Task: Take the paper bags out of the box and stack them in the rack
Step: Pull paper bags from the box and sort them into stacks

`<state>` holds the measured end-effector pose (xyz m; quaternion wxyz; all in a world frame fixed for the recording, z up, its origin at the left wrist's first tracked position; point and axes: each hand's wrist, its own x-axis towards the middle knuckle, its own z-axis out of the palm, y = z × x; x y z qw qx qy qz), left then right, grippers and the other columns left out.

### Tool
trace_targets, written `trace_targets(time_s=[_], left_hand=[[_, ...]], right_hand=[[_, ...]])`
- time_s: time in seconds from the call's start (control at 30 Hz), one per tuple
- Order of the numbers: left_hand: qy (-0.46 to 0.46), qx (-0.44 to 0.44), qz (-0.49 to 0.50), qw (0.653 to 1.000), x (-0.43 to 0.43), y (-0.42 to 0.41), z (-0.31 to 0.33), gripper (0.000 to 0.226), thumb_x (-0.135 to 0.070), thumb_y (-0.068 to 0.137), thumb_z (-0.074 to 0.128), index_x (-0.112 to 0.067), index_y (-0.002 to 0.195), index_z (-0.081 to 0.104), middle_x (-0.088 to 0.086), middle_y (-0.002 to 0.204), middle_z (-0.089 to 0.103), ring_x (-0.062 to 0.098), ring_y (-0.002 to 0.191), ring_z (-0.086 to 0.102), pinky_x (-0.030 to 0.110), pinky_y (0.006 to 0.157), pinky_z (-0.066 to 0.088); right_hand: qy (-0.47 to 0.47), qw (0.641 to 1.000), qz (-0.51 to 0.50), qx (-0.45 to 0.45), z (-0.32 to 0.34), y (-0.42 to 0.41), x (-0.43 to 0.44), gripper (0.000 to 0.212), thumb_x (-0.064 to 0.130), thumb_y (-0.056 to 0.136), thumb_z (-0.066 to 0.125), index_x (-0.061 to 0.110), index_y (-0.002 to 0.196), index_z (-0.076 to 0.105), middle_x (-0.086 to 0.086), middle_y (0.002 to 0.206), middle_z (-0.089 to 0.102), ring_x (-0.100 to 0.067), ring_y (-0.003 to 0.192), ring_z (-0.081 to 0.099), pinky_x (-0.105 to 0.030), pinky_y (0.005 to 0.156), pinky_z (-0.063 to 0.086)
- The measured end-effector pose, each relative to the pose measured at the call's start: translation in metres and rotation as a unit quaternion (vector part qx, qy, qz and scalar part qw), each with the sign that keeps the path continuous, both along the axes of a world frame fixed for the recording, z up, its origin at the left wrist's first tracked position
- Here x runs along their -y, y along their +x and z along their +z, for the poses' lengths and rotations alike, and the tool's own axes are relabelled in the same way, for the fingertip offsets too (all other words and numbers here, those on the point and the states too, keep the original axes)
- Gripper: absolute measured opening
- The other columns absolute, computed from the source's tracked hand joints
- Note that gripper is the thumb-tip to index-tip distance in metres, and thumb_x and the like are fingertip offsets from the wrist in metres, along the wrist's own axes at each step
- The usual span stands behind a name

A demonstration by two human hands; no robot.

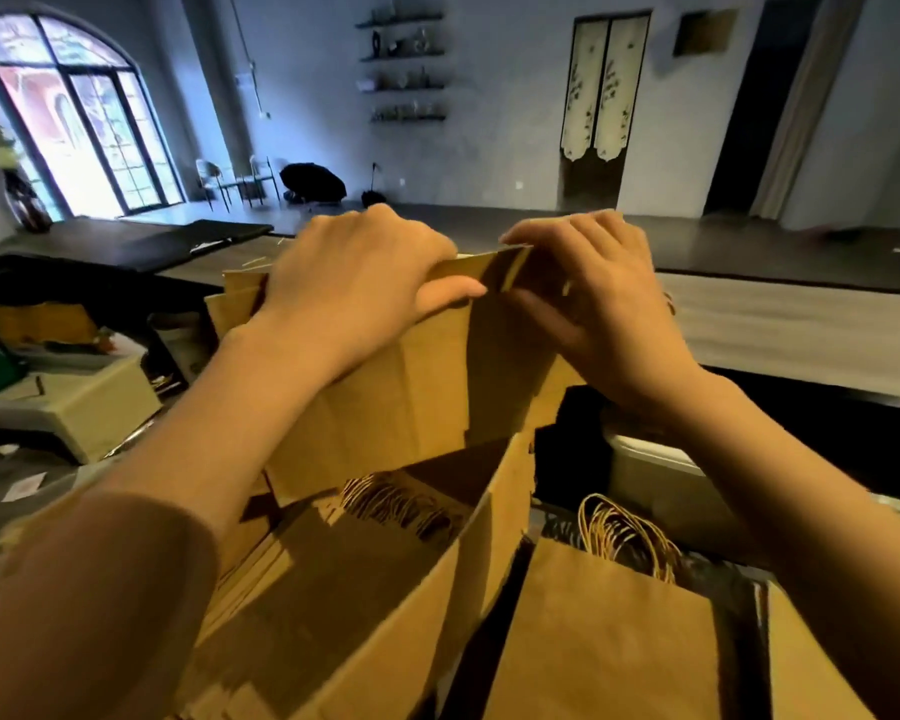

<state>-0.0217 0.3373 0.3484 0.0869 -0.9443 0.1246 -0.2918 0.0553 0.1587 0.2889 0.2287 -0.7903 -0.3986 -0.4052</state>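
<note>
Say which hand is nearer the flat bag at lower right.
Right. Right hand is above the flat bag, left hand farther left; both grip the raised bags.

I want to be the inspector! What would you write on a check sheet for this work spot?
Surface: long pale counter beyond the hands.
Job's things: held bags over the cardboard box; boxed bags with twine handles inside; right-side bag lying beside it.
Clutter: beige machine at left.
Hands: left hand and right hand grip the held bags' top edge.
Cables: nothing seen.
Surroundings: arched window, wall shelves, chairs.
</note>
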Motion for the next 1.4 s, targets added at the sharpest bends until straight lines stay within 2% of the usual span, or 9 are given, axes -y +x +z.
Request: trace_targets(time_s=[0.33, 0.5, 0.6, 0.77, 0.9, 1.0, 1.13, 1.23, 1.4], left_hand=[[-0.444, -0.062, -0.138, 0.883, 0.123, 0.013, -0.059, 0.044, -0.04, 0.092, 0.052, -0.01, 0.059, 0.053, 0.0, 0.053, 0.043, 0.012, 0.051, 0.04, 0.019, 0.048, 0.027], [-0.617, -0.166, -0.131, 0.758, 0.178, 0.01, -0.125, 0.043, -0.041, 0.094, 0.048, -0.005, 0.081, 0.067, 0.015, 0.079, 0.067, 0.029, 0.076, 0.063, 0.041, 0.065, 0.05], [-0.714, -0.236, -0.122, 0.648, 0.212, -0.004, -0.157, 0.027, -0.032, 0.096, 0.047, -0.03, 0.08, 0.069, -0.009, 0.078, 0.072, 0.008, 0.08, 0.067, 0.02, 0.065, 0.052], [-0.762, -0.291, -0.037, 0.577, 0.233, -0.027, -0.217, 0.019, -0.038, 0.095, 0.046, -0.038, 0.088, 0.063, -0.017, 0.089, 0.069, 0.001, 0.089, 0.062, 0.02, 0.076, 0.049], [-0.759, -0.328, -0.017, 0.563, 0.231, -0.04, -0.251, 0.022, -0.033, 0.095, 0.047, -0.027, 0.11, 0.063, -0.018, 0.103, 0.063, 0.001, 0.099, 0.057, 0.023, 0.09, 0.043], [-0.741, -0.387, -0.035, 0.548, 0.229, -0.052, -0.265, 0.019, -0.027, 0.097, 0.045, -0.037, 0.103, 0.061, -0.016, 0.104, 0.067, 0.001, 0.098, 0.06, 0.021, 0.083, 0.047], [-0.704, -0.435, -0.031, 0.561, 0.225, -0.061, -0.284, 0.034, -0.028, 0.098, 0.043, -0.03, 0.131, 0.049, -0.012, 0.127, 0.057, 0.007, 0.118, 0.052, 0.034, 0.106, 0.039], [-0.684, -0.449, -0.022, 0.575, 0.225, -0.061, -0.291, 0.044, -0.033, 0.096, 0.044, -0.028, 0.14, 0.041, -0.01, 0.138, 0.049, 0.012, 0.128, 0.043, 0.039, 0.111, 0.034], [-0.695, -0.443, -0.012, 0.567, 0.23, -0.059, -0.294, 0.048, -0.028, 0.098, 0.042, -0.022, 0.145, 0.033, -0.009, 0.136, 0.047, 0.014, 0.128, 0.041, 0.034, 0.109, 0.032]], right_hand=[[0.262, 0.939, -0.144, -0.169, -0.065, -0.047, 0.156, 0.097, 0.051, 0.073, 0.072, 0.033, 0.147, 0.012, 0.009, 0.155, 0.015, -0.014, 0.145, 0.01, -0.039, 0.118, 0.016], [0.477, 0.713, 0.012, -0.513, -0.106, -0.097, 0.197, 0.088, 0.048, 0.067, 0.075, 0.036, 0.142, 0.03, 0.007, 0.144, 0.046, -0.015, 0.131, 0.045, -0.032, 0.097, 0.048], [0.525, 0.529, 0.136, -0.653, -0.123, -0.13, 0.208, 0.066, 0.043, 0.068, 0.074, 0.021, 0.126, 0.054, -0.006, 0.117, 0.068, -0.022, 0.101, 0.067, -0.028, 0.071, 0.057], [0.602, 0.424, 0.178, -0.652, -0.163, -0.172, 0.208, 0.087, 0.034, 0.043, 0.094, 0.023, 0.121, 0.057, -0.01, 0.117, 0.068, -0.025, 0.102, 0.067, -0.037, 0.07, 0.058], [0.657, 0.447, 0.049, -0.606, -0.207, -0.189, 0.206, 0.046, 0.031, 0.082, 0.063, 0.037, 0.126, 0.049, 0.002, 0.118, 0.068, -0.019, 0.106, 0.066, -0.036, 0.079, 0.058], [0.637, 0.505, -0.101, -0.573, -0.24, -0.197, 0.213, 0.083, 0.053, 0.069, 0.074, 0.029, 0.14, 0.038, -0.002, 0.138, 0.054, -0.021, 0.123, 0.054, -0.046, 0.102, 0.046], [0.614, 0.562, -0.181, -0.524, -0.249, -0.206, 0.23, 0.019, 0.016, 0.094, 0.051, 0.019, 0.113, 0.053, -0.02, 0.091, 0.072, -0.033, 0.082, 0.069, -0.038, 0.068, 0.059], [0.533, 0.64, -0.298, -0.467, -0.255, -0.203, 0.241, 0.013, 0.019, 0.093, 0.055, 0.024, 0.105, 0.057, -0.008, 0.064, 0.068, -0.017, 0.056, 0.063, -0.034, 0.053, 0.051], [0.397, 0.672, -0.437, -0.447, -0.283, -0.191, 0.259, 0.022, 0.027, 0.085, 0.066, 0.025, 0.105, 0.057, 0.005, 0.088, 0.066, -0.015, 0.083, 0.065, -0.036, 0.07, 0.055]])
